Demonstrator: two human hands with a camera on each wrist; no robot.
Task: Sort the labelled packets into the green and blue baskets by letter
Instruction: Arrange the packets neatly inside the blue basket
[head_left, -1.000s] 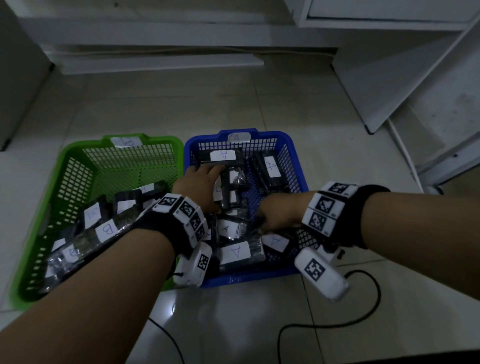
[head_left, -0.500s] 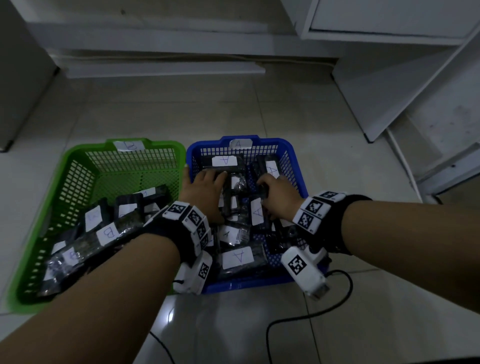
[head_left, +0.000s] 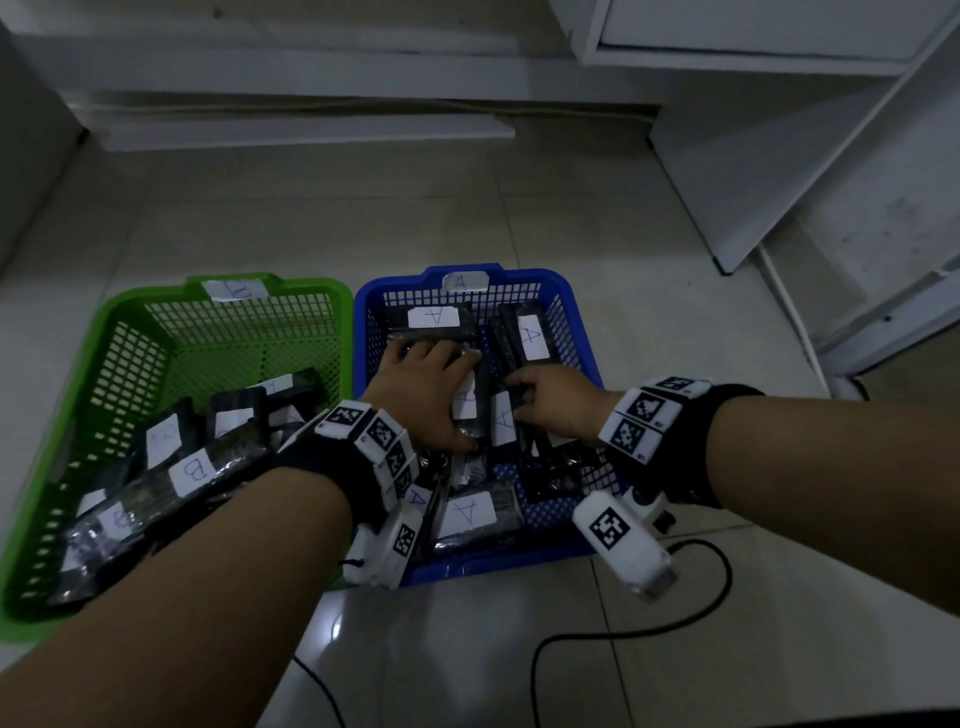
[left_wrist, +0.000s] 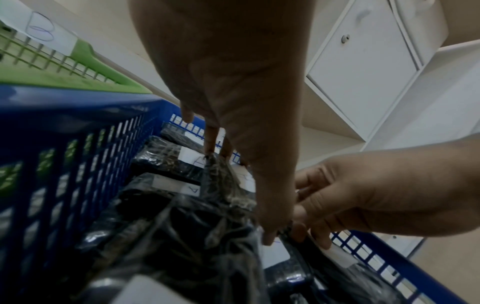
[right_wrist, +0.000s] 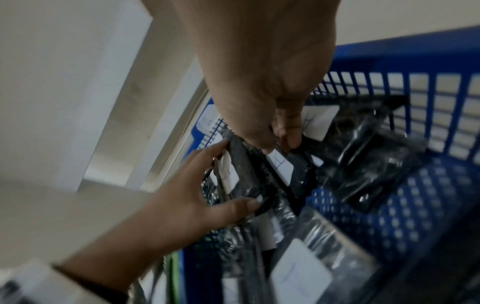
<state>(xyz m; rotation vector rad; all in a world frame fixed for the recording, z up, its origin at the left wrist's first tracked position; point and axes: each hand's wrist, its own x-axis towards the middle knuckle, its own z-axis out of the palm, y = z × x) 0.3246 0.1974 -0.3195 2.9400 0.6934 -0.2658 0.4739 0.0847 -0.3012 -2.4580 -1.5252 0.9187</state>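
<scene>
Both hands (head_left: 431, 395) (head_left: 558, 408) reach into blue basket (head_left: 566, 556).

A: Head cam?
B: Sat high, faced fwd & down over both forearms at the green basket (head_left: 130, 332) & blue basket (head_left: 566, 296) on the floor (head_left: 519, 208).
A: Wrist cams?
B: Very close, low inside the blue basket, angled up past each palm. Left saw right hand (left_wrist: 363, 197); right saw left hand (right_wrist: 192, 197). All 3 shared that basket.

Green basket (head_left: 156, 332), blue basket (head_left: 571, 306); black packets (head_left: 498, 514), white labels.
</scene>
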